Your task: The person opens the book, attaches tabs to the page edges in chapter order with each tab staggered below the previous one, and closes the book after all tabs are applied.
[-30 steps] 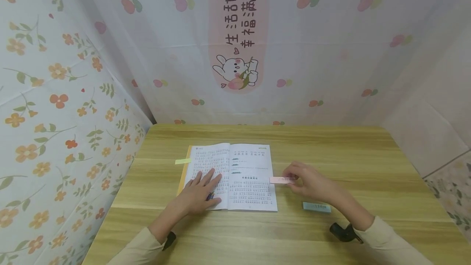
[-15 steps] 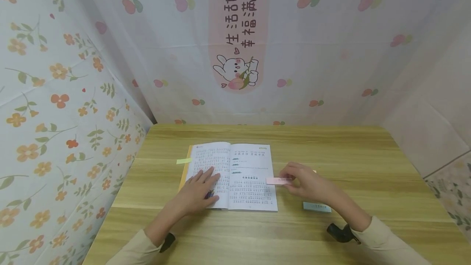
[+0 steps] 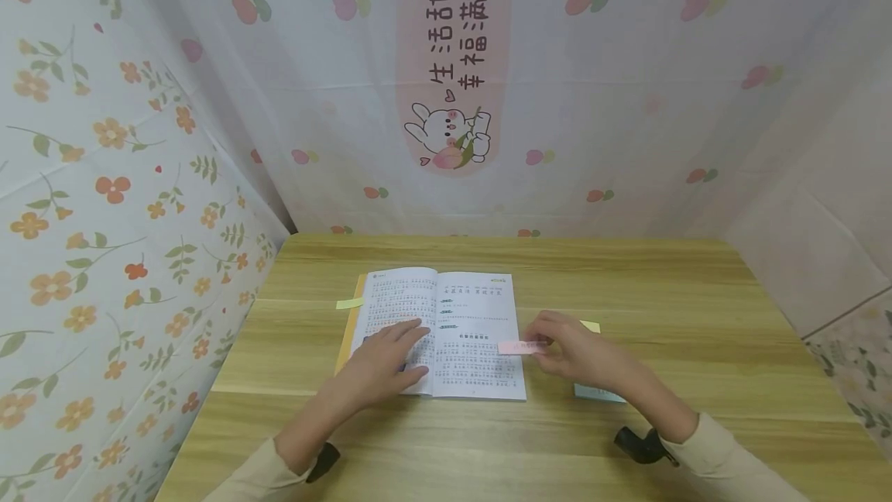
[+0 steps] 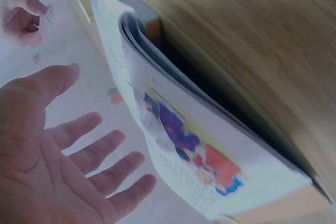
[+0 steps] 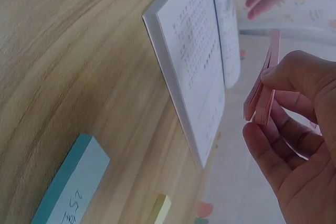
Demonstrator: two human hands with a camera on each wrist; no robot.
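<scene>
Wooden table point(image 3: 627, 277) fills the head view, with an open book point(image 3: 439, 331) lying near its middle, closer to the near edge than the far one. The left hand point(image 3: 386, 362) lies on the book's left page, fingers straight and spread, gripping nothing. The right hand point(image 3: 574, 351) is just beside the book's right edge and pinches a pink pad of sticky notes point(image 3: 521, 347), whose free end reaches over the right page. A yellow sticky pad point(image 3: 590, 326) lies on the table just behind that hand, and a blue sticky pad point(image 3: 592, 393) lies near its wrist, toward the near edge. A yellow-green tab point(image 3: 349, 304) sticks out past the book's left edge.

From the left wrist, the left hand point(image 4: 58, 166) shows an open palm with relaxed, spread fingers beside the book point(image 4: 178, 129); whether it touches the page cannot be told here.

From the right wrist, the right hand point(image 5: 294, 145) holds the pink pad point(image 5: 262, 95) between thumb and fingertips, apart from the book point(image 5: 194, 66), with the blue pad point(image 5: 71, 184) and yellow pad point(image 5: 160, 208) on the table point(image 5: 68, 61).
</scene>
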